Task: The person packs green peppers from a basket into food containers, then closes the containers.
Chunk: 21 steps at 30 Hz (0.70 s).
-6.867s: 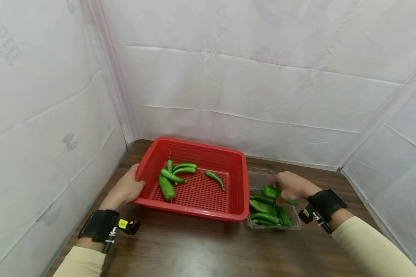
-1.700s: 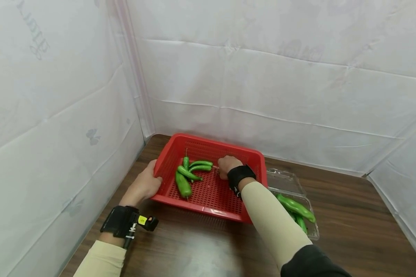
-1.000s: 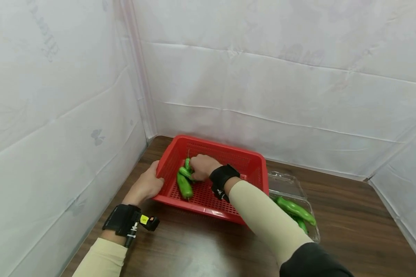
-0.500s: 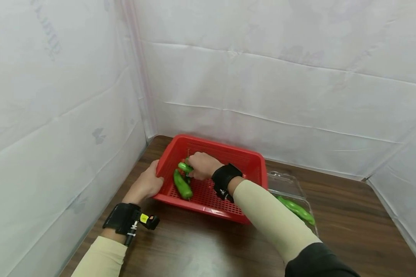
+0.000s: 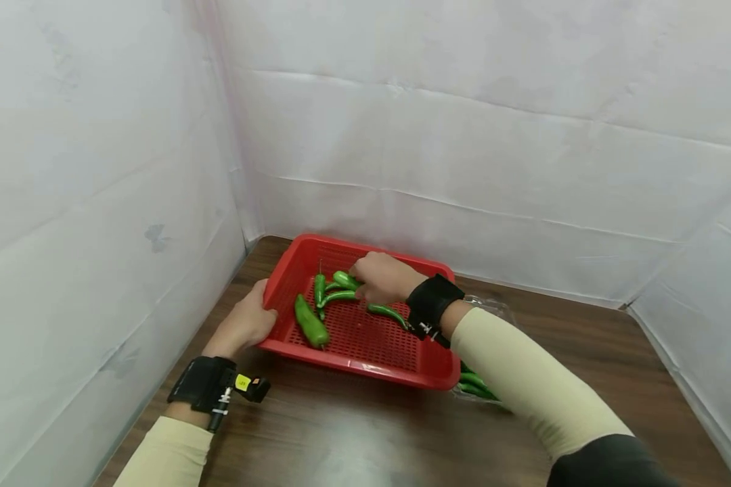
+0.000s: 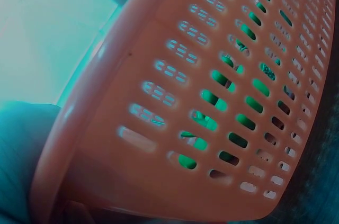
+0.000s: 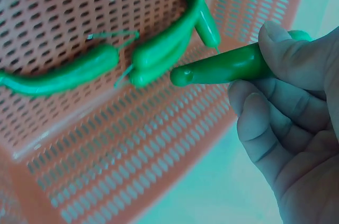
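A red slotted basket [image 5: 365, 362] stands on the wooden table with several green peppers in it, among them a thick one [image 5: 311, 323] at the left and a thin curved one [image 5: 388, 313]. My left hand [image 5: 251, 319] grips the basket's left rim; the left wrist view shows only the basket wall [image 6: 185, 102] close up. My right hand [image 5: 365, 283] is inside the basket over the peppers and pinches one green pepper [image 5: 344, 279]. In the right wrist view that pepper [image 7: 228, 68] juts from my curled fingers [image 7: 280, 97] above the other peppers [image 7: 159, 49].
A clear plastic container with more green peppers [image 5: 475, 387] sits right of the basket, mostly hidden by my right forearm. White sheeted walls close in the table at the back and both sides. Bare wood [image 5: 353, 433] lies in front of the basket.
My right hand has taken hold of one pepper and moved a little right and back with it. The left hand keeps its hold on the rim. The curved pepper shows again.
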Each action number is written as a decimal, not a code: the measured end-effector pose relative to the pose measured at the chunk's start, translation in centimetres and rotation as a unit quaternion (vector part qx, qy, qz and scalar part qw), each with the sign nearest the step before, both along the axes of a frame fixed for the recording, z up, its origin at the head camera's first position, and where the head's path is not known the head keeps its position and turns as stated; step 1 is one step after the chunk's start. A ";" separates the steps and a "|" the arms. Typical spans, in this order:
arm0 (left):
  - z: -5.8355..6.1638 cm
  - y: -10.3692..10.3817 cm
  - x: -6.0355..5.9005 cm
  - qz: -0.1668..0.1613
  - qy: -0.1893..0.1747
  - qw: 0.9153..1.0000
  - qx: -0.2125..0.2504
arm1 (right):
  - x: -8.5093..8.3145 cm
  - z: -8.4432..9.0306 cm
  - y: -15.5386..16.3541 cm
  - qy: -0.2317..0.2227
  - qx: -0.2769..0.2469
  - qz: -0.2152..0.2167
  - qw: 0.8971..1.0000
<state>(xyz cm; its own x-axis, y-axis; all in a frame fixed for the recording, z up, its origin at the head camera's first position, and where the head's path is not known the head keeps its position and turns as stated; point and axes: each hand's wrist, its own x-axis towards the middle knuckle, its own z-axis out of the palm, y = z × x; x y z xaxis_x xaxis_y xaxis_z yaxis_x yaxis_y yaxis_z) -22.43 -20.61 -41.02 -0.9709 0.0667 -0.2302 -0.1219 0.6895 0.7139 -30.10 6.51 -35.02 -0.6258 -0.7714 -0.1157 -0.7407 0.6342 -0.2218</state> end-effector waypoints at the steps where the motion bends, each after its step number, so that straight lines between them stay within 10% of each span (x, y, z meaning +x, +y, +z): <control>1: 0.1 -0.3 0.0 0.000 0.001 1.000 -0.003 | 0.1 0.5 0.4 0.003 -0.007 -0.002 1.000; 21: -0.2 -2.1 0.1 -0.001 -0.004 1.000 -0.010 | 3.1 3.1 12.9 -0.002 -0.099 -0.085 0.991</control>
<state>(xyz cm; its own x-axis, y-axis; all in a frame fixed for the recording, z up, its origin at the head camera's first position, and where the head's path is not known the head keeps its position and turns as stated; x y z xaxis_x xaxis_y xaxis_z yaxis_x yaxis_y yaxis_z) -22.32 -22.73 -41.19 -0.9687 0.0638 -0.2398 -0.1265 0.7045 0.6983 -27.03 19.37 -31.91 -0.7490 -0.6621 0.0251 -0.6252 0.6937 -0.3576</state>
